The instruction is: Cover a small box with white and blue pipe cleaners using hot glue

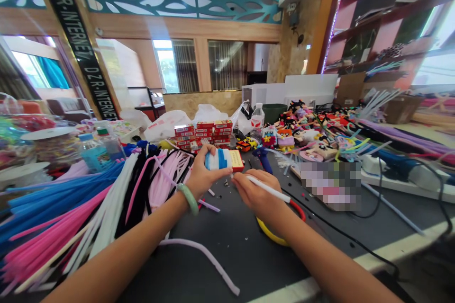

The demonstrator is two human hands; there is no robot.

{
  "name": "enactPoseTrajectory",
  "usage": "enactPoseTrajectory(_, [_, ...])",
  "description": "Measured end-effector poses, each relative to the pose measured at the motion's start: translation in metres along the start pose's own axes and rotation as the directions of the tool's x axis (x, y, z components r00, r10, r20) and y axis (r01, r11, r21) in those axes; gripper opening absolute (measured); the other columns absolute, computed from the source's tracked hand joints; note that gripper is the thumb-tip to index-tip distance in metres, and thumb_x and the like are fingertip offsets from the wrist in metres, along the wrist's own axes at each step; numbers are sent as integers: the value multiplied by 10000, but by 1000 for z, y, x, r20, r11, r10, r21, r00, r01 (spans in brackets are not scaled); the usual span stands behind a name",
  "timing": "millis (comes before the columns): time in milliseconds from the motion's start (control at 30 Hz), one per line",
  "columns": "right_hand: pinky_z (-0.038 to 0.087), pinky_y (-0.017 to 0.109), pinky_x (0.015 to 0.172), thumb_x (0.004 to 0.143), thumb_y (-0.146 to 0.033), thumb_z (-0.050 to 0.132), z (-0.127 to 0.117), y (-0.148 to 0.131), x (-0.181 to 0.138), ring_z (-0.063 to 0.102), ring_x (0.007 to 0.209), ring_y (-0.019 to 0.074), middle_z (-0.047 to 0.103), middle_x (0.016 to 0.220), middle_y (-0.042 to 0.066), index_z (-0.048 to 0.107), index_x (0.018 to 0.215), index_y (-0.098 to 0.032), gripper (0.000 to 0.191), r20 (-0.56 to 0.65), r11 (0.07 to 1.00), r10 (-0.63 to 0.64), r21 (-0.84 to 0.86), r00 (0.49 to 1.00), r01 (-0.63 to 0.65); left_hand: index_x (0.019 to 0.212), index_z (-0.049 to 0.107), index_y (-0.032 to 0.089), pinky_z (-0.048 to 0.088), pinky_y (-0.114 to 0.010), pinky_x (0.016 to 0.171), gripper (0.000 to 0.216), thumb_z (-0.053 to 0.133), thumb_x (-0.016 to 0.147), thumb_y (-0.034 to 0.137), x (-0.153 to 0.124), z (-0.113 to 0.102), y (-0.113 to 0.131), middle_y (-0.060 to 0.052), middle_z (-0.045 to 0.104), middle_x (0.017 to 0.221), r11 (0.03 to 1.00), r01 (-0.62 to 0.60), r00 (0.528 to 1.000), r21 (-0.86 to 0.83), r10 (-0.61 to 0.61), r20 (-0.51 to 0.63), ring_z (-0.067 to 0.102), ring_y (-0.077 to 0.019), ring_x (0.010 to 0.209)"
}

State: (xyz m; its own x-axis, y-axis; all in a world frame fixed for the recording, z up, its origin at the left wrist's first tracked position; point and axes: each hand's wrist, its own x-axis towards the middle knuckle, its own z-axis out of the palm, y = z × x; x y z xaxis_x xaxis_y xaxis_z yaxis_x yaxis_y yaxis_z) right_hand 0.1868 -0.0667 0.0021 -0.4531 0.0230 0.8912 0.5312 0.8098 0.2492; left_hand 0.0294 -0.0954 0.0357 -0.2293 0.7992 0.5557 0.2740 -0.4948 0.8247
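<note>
My left hand (203,175) is closed round a small red box (235,159) that is wrapped with blue and white pipe cleaners (217,158); a green bangle (188,198) sits on that wrist. My right hand (256,192) is closed in a pinch on a white pipe cleaner (269,189) that runs out to the right, its near end close to the box. Both hands hover over the dark table (231,246).
A big pile of blue, pink, white and black pipe cleaners (71,213) lies at left. A loose lilac pipe cleaner (209,255) lies near me. Stacked red boxes (204,133), a water bottle (258,120), small craft figures (305,132) and a yellow and red ring (280,234) lie around.
</note>
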Motion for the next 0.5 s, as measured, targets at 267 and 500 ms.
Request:
enactPoseTrajectory(267, [382,259,627,941,-179,483,6,5,-3,536,647,152,646,633,7,639,768,-186,233,16,1000,0,-3,1000,0,814,335,235,371,-178,469,502,751,533,222,1,0,-12,83,439,706,948,263,963,-177,-246,111,461,-79,560])
enactPoseTrajectory(500, [401,276,676,926,-142,512,3,9,-5,517,697,165,686,732,20,649,784,-194,204,49,999,-13,31,999,12,796,358,228,441,-185,444,492,757,509,200,-4,6,-15,51,497,751,918,356,934,-176,-346,86,539,-105,603])
